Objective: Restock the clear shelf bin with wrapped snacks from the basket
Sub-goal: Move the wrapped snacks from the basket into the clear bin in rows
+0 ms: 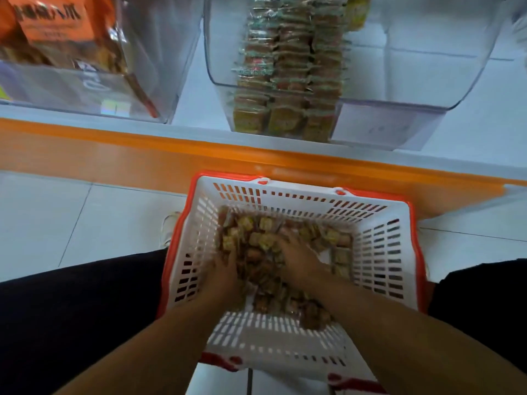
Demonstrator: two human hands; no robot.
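Floor was pale glossy tile with thin grout lines. A white shelf ran across above it, fronted by an orange edge strip. Light even, soft.

Dark print on orange bag in left bin too blurred to read; snack wrappers illegible.

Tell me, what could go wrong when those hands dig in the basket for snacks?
Both hands, left and right, are buried in the loose wrapped snacks, so a big scoop could spill some over the basket wall onto the floor. In the clear shelf bin, the snacks already there stand in tidy rows on its left side; dropping a handful in carelessly might knock them over. Squeezing hard could also crush the snacks.
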